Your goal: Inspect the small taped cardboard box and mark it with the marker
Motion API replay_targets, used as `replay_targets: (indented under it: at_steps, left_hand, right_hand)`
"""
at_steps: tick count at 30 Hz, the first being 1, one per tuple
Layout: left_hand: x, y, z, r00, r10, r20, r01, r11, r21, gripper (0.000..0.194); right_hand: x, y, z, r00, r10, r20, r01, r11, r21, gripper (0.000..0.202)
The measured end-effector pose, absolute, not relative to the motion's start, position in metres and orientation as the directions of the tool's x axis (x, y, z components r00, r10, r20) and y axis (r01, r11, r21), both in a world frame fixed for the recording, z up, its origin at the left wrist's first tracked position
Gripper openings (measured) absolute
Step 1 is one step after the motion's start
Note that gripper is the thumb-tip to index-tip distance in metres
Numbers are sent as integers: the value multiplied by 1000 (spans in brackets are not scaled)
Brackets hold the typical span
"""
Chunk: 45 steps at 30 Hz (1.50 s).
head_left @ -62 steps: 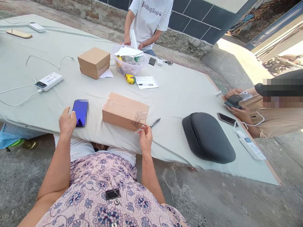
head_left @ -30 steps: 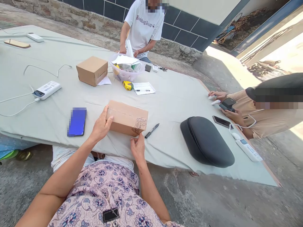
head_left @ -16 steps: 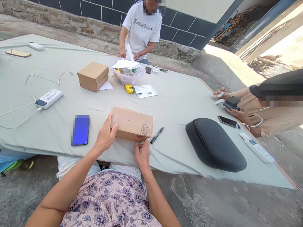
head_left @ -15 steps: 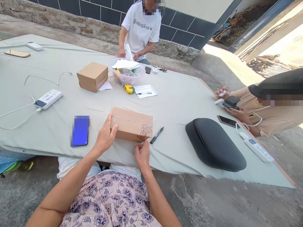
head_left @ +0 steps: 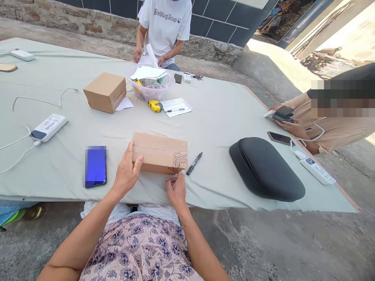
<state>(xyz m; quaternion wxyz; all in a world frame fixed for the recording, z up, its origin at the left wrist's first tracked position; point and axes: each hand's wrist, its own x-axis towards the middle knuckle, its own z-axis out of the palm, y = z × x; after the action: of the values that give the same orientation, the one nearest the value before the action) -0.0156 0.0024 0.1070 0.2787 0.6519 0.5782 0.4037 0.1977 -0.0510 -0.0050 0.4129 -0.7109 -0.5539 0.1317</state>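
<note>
The cardboard box lies flat near the table's front edge, a long brown carton with a taped seam along its top and a dark scribble on its right front corner. I have my left hand wrapped over its left end, thumb on the front face and fingers spread on top, pressing rather than lifting. My right hand sits at the lower right front corner, fingertips just touching the box's bottom edge; I cannot tell whether it pinches anything. To steady it well, I judge I should keep the left palm firm on the end and let the right fingers slide under the corner evenly, since the cloth beneath is soft and could bunch. A black marker lies just beside the box's right end, cap on, slim and glossy. To the left rests a phone with a blue screen. Further right sits a smooth, rounded black case. Toward the far edge stand a smaller cube-like carton, a clear plastic bowl and a yellow tape measure.
</note>
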Motion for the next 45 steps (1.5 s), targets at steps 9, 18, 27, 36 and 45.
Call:
replay_targets:
  at_steps: [9,18,27,36,45]
  left_hand:
    - [-17,5,102,33,959,282,541,-254,802,71]
    - [-22,-5,96,-46,954,298,437,-249,864,73]
    - [7,3,59,-43,998,-46,-96,41,995,78]
    - [-31,10,42,-142,972,188,545,-82,835,52]
    - [-26,3,103,-242,854,460,548,-271,791,52]
  right_hand:
    - [199,-47,-1,377,899,221,613,-63,-788,33]
    - [195,-51,25,402,905,143,437,-52,-898,49]
    - [221,-50,99,319,754,575,685,236,-689,52]
    - [184,-32,111,9,773,634,781,391,-487,64]
    - [174,-27,116,-48,735,676,798,436,-417,60]
